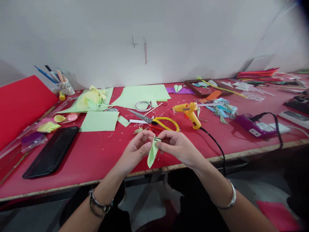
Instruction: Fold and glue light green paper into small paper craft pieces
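Observation:
Between both hands, above the table's front edge, hangs a folded piece of light green paper [152, 154] with dark lines near its top and a pointed lower end. My left hand [138, 145] pinches its upper left side between thumb and fingers. On the other side, the thumb and fingers of my right hand [174, 145] close on the upper right. Just beyond the hands lie scissors [166, 121] with yellow handles, their blades half apart. A white marker [138, 121] lies by the blades. The yellow glue gun [189, 112] rests to the right, its black cord trailing over the edge.
A black phone [53, 151] lies at left near a red board [24, 106]. Green sheets [142, 93], a tape roll [143, 105] and a pen cup [66, 87] are farther back. At right sit a brown tray [193, 88] and a purple power strip [253, 125].

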{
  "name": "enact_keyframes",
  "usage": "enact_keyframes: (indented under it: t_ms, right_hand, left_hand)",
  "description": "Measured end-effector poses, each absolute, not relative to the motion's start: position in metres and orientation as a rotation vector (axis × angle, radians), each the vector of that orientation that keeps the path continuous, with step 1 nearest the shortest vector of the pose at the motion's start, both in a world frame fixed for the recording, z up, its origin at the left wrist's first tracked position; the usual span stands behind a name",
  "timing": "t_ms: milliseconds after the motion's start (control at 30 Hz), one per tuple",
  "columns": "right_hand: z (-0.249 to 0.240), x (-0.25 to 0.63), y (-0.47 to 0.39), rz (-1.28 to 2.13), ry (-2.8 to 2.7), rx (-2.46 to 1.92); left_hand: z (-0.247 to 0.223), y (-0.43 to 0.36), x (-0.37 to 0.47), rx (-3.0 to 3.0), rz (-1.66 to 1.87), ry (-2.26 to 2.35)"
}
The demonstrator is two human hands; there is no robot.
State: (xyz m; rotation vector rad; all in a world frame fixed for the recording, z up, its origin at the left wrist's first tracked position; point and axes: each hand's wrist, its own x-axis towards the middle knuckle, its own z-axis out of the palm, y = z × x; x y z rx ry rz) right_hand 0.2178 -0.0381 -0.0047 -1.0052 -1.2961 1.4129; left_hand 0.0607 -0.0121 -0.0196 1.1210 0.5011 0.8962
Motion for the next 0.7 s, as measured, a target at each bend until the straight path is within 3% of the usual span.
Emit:
enact_keyframes:
  t_ms: [700]
  right_hand:
    - [-0.009,0.217,-0.033,1.191,-1.5,-1.12]
  left_hand:
    - [-0.009,-0.019,0.064,1.429,0.689,0.855]
